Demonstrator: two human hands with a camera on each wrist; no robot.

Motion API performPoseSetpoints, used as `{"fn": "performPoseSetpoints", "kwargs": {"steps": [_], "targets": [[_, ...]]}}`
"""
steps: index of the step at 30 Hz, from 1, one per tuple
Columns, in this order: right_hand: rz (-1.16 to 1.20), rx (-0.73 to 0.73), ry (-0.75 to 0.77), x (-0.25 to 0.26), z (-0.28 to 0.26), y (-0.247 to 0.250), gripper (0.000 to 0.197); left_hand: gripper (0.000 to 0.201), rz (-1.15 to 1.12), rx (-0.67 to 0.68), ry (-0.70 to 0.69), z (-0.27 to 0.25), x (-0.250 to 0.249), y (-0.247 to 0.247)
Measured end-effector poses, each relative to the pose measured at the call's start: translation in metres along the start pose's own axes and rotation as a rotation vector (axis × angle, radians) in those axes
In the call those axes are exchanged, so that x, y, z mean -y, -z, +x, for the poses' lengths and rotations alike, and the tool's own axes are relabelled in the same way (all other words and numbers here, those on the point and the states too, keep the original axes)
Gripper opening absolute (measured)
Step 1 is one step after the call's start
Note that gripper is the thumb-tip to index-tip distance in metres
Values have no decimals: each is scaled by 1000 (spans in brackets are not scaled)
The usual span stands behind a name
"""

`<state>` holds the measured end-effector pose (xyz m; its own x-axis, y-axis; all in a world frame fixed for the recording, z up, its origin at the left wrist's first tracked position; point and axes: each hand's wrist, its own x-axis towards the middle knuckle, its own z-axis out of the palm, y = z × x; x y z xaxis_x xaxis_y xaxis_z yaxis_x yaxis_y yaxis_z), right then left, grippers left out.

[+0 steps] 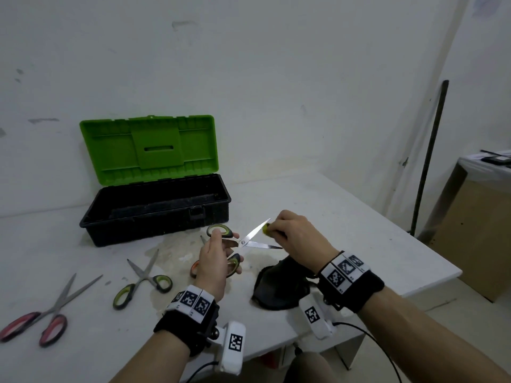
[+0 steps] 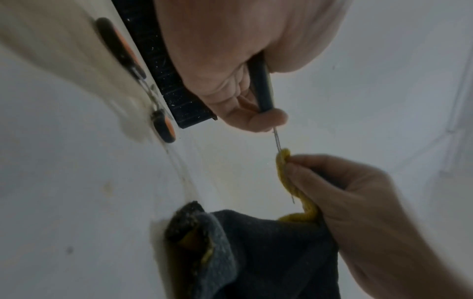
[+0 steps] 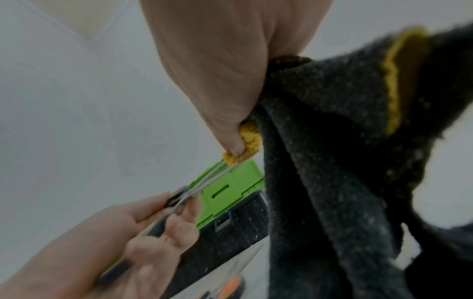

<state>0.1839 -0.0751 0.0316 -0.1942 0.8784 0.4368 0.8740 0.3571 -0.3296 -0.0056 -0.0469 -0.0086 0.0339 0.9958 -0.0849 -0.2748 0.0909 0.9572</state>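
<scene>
My left hand (image 1: 218, 252) grips green-handled scissors (image 1: 243, 242) with fingers through the loops; the blades stand open, pointing right. My right hand (image 1: 276, 230) pinches the yellow-edged hem (image 1: 266, 228) of a dark grey cloth (image 1: 279, 288) against the upper blade, and the cloth hangs down onto the table. In the left wrist view the left hand (image 2: 243, 113) holds the scissors handle (image 2: 261, 87), and the blade meets the yellow hem (image 2: 284, 174) pinched by the right hand (image 2: 345, 192). The right wrist view shows the thumb (image 3: 230, 131) on the yellow hem (image 3: 248, 145), the cloth (image 3: 332, 141) and the blades (image 3: 204, 182).
An open toolbox (image 1: 154, 217) with its green lid (image 1: 149, 147) raised stands behind the hands. Green-handled scissors (image 1: 143, 280) and red-handled scissors (image 1: 52, 310) lie at the left; orange-handled scissors (image 1: 195, 268) lie under my left hand. The table edge (image 1: 431, 283) runs close on the right, with a cardboard box (image 1: 470, 230) beyond.
</scene>
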Motion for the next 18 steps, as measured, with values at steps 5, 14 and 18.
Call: {"fn": "performPoseSetpoints", "kwargs": {"steps": [5, 14, 18], "targets": [[62, -120, -155, -37, 19, 10, 24, 49, -75, -60, -60, 4, -14, 2], [81, 87, -287, -72, 38, -34, 21, 48, -88, -148, -55, 11, -10, -3], [-98, 327, -307, -63, 26, -34, 42, 42, -79, -186, -20, 15, -1, -2]]}}
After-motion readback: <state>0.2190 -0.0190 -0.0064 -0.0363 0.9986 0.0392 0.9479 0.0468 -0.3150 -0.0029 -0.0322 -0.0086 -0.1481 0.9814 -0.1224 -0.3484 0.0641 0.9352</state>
